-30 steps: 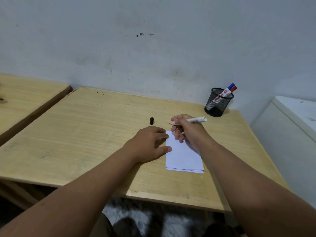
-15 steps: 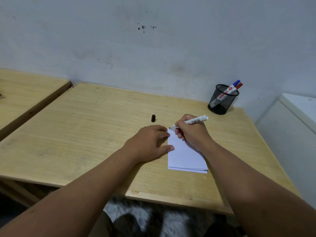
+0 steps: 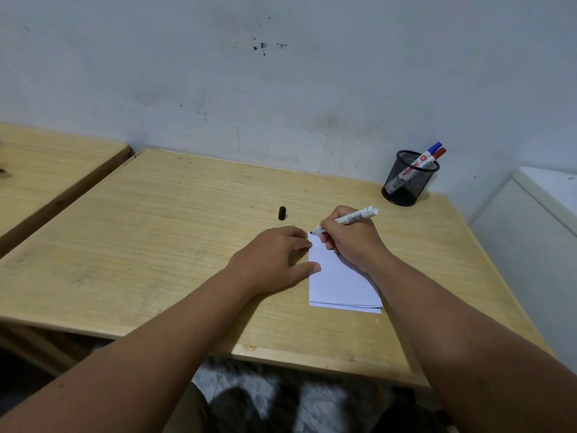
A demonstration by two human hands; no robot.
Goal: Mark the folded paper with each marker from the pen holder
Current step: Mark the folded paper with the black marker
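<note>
Hands: left hand point(image 3: 274, 259) flat, pinning the left edge of the folded paper point(image 3: 340, 276); right hand point(image 3: 352, 242) gripping an uncapped marker point(image 3: 346, 220), tip at the far-left corner
Paper: near-right of the worktop point(image 3: 156, 232)
Doing it well: keep the paper pinned, press lightly
Count: one marker in hand, two in the pen holder point(image 3: 406, 179) far right, one black cap point(image 3: 282, 213)

- I see a table point(image 3: 156, 245) of pale, matt, grained wood.
- The folded paper point(image 3: 340, 282) looks smooth and matt.
- The pen holder point(image 3: 406, 179) is black wire mesh.
- The marker point(image 3: 352, 218) looks like glossy plastic.
</note>
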